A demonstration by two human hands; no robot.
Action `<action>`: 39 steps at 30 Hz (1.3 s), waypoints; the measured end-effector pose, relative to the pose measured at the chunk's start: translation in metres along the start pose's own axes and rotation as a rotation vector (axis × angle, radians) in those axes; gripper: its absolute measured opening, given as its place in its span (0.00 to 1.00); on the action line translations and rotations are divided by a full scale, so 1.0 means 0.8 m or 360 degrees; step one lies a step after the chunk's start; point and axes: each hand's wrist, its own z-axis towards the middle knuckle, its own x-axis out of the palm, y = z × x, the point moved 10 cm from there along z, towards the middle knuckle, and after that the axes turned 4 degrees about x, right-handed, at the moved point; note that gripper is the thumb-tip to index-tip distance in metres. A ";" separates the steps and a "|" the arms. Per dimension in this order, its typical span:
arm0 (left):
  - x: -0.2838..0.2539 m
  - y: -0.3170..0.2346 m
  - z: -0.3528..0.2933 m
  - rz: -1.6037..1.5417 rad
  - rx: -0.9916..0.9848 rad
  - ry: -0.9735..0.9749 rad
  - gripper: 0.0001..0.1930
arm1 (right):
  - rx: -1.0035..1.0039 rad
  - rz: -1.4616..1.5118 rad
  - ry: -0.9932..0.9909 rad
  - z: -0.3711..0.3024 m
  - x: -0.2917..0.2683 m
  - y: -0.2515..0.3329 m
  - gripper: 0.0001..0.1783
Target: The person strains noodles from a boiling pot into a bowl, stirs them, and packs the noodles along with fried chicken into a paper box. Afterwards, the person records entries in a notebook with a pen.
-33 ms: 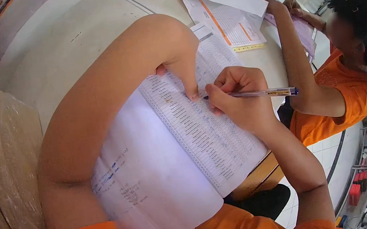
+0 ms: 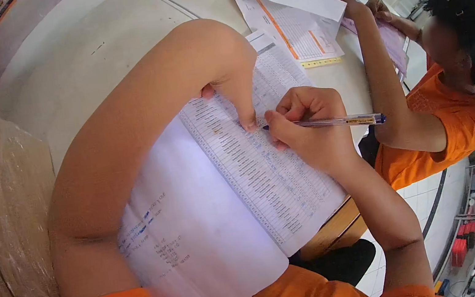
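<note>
An open booklet [image 2: 213, 227] lies in front of me, its right page a printed table with rows and some blue handwriting, its left page mostly bare with a few handwritten lines. In my right hand [image 2: 318, 129] is a clear ballpoint pen [image 2: 363, 120] with a dark blue end, its tip touching the table page. My left hand [image 2: 230, 65] is bent over the top of the booklet. One finger stretches down to the page just left of the pen tip, and another fingertip shows farther left; the remaining fingers are hidden.
Loose printed sheets [image 2: 286, 22] with orange stripes lie beyond the booklet, beside a yellow ruler-like strip [image 2: 321, 62]. A co-worker in an orange shirt [image 2: 449, 115] writes on pinkish paper [image 2: 391, 40] at the right. A plastic-wrapped cardboard box [image 2: 12, 215] stands at the left.
</note>
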 end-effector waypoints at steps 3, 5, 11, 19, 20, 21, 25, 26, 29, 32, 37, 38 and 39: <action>0.001 0.001 0.000 0.0023 -0.0010 -0.0001 0.37 | -0.0042 -0.0097 0.0031 -0.001 0.002 0.003 0.15; 0.001 -0.002 0.005 0.0010 0.0016 -0.0005 0.37 | 0.0037 0.0056 -0.0058 -0.002 -0.003 -0.003 0.16; -0.005 -0.004 -0.002 0.0059 0.0043 -0.0125 0.31 | -0.0128 -0.0228 -0.0047 -0.001 -0.004 0.007 0.16; 0.000 -0.005 0.002 0.0043 0.0052 -0.0018 0.34 | 0.0079 -0.0031 0.0001 0.000 -0.006 0.002 0.16; 0.001 -0.007 0.002 0.0049 0.0080 0.0001 0.32 | 0.0097 0.0131 -0.0042 0.001 -0.012 0.000 0.16; 0.000 -0.010 -0.001 0.0053 0.0082 -0.0003 0.32 | 0.0094 0.0129 -0.0046 0.002 -0.014 0.001 0.16; 0.009 -0.030 -0.003 -0.0118 0.0291 0.0118 0.24 | 0.0128 0.0491 -0.0230 0.003 -0.036 -0.001 0.18; 0.014 -0.032 0.000 -0.0233 0.0338 0.0159 0.22 | 0.0172 0.0609 -0.0260 0.003 -0.039 -0.004 0.19; 0.015 -0.030 0.004 -0.0253 0.0367 0.0147 0.20 | 0.0318 0.0796 -0.0165 0.002 -0.033 -0.011 0.19; 0.011 -0.034 0.001 -0.0188 0.0386 0.0136 0.21 | 0.0343 0.0807 -0.0014 -0.002 -0.026 -0.001 0.17; 0.008 -0.034 0.000 -0.0217 0.0399 0.0128 0.21 | 0.0203 0.0511 -0.0001 0.002 -0.021 0.006 0.12; 0.008 -0.034 -0.001 -0.0212 0.0407 0.0115 0.21 | 0.0138 0.0503 0.0017 0.003 -0.021 0.010 0.12; 0.008 -0.034 0.000 -0.0212 0.0408 0.0115 0.21 | 0.0138 0.0503 0.0016 0.003 -0.022 0.007 0.12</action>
